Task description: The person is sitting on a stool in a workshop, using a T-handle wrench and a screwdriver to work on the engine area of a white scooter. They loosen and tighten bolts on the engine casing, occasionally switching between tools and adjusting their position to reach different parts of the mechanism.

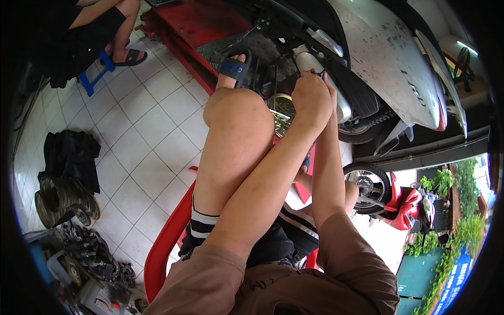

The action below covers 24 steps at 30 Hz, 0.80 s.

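My left hand (310, 97) is closed at the lower side of the silver scooter (386, 63), beside a pale cylindrical part (305, 59). My right hand (327, 84) is mostly behind it, fingers closed near the same spot. A small blue piece (318, 74) shows between the fingers; what exactly they grip is hidden. Below and left of my hands, a round brass-coloured tray (281, 104) holds metal tools, partly covered by my knee. The scooter's chain (375, 123) shows to the right.
A red lift platform (210, 26) is under the scooter, my sandalled foot on it. I sit on a red chair (163, 236). Another person (118, 16) sits upper left by a blue stool (94, 71). Black cloth and metal parts (100, 257) lie left. A red motorbike (401, 207) stands outside.
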Each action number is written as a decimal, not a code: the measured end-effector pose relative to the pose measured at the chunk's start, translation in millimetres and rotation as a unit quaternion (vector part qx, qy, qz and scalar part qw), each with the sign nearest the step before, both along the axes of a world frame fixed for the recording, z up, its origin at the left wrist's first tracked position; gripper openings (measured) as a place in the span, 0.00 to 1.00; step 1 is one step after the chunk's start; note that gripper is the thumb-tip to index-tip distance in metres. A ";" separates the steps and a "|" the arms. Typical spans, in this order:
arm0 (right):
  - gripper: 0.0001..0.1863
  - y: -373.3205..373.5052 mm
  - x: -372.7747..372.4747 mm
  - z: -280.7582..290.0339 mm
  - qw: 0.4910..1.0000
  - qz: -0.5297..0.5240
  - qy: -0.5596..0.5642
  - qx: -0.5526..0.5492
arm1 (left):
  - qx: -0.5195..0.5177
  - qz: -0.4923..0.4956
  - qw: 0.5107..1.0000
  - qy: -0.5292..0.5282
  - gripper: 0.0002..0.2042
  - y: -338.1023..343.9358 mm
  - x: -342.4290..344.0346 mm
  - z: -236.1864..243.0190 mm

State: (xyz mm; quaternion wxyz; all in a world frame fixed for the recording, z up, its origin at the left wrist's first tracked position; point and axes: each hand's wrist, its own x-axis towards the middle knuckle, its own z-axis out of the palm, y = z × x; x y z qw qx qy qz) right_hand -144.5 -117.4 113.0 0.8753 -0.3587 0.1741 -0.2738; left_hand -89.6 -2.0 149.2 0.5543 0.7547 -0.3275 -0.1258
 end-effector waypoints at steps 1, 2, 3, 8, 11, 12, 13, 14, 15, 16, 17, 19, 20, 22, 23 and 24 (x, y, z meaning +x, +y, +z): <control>0.13 -5.0 -5.5 -4.4 1.000 -0.006 -0.010 0.012 | -0.004 -0.009 1.000 -0.004 0.15 2.4 -2.5 1.1; 0.13 -10.2 -10.7 -8.3 1.000 -0.011 -0.010 0.016 | -0.009 -0.017 1.000 -0.009 0.15 5.5 -5.3 2.0; 0.13 -15.6 -16.4 -11.2 1.000 -0.019 -0.010 0.020 | -0.013 -0.025 1.000 -0.013 0.15 7.8 -7.9 3.9; 0.13 -21.8 -19.4 -15.0 0.999 -0.031 0.013 -0.004 | 0.011 0.058 0.998 -0.032 0.15 9.5 -12.5 17.7; 0.13 -23.6 -24.6 -16.2 0.999 -0.040 0.022 -0.011 | -0.002 -0.033 0.999 -0.008 0.12 16.7 -6.4 16.2; 0.13 -24.0 -25.7 -16.3 0.999 -0.042 0.024 -0.013 | -0.014 -0.064 0.998 0.004 0.13 18.5 -5.4 16.4; 0.13 -23.9 -25.9 -15.8 0.999 -0.044 0.025 -0.016 | -0.012 -0.043 0.999 -0.009 0.12 15.0 -7.0 12.5; 0.13 -24.4 -25.7 -14.7 0.998 -0.046 0.027 -0.018 | -0.010 -0.022 0.999 -0.022 0.14 11.9 -9.0 8.6; 0.13 -24.9 -24.5 -13.8 0.998 -0.047 0.028 -0.020 | -0.008 -0.001 0.999 -0.035 0.16 8.1 -11.3 6.0; 0.13 -26.2 -26.5 -15.1 0.998 -0.050 0.031 -0.022 | 0.006 0.028 0.999 -0.045 0.15 7.8 -14.0 8.7; 0.13 -27.6 -28.2 -16.1 0.998 -0.054 0.032 -0.022 | 0.020 0.057 0.997 -0.056 0.14 7.4 -17.1 12.1; 0.13 -29.7 -31.4 -17.9 0.997 -0.061 0.035 -0.025 | 0.030 0.048 0.997 -0.047 0.12 9.3 -17.2 17.0; 0.13 -30.7 -32.9 -18.8 0.997 -0.063 0.036 -0.026 | 0.026 0.009 0.999 -0.028 0.11 12.0 -14.4 18.0; 0.13 -32.7 -33.4 -19.3 0.997 -0.069 0.038 -0.028 | 0.012 -0.037 0.999 -0.012 0.12 15.0 -10.7 16.5; 0.13 -33.5 -33.1 -18.7 0.996 -0.072 0.039 -0.030 | 0.000 -0.044 0.999 -0.017 0.12 15.2 -9.4 13.8; 0.13 -34.5 -32.2 -18.4 0.996 -0.073 0.038 -0.032 | -0.011 -0.051 0.998 -0.021 0.13 14.7 -8.7 12.1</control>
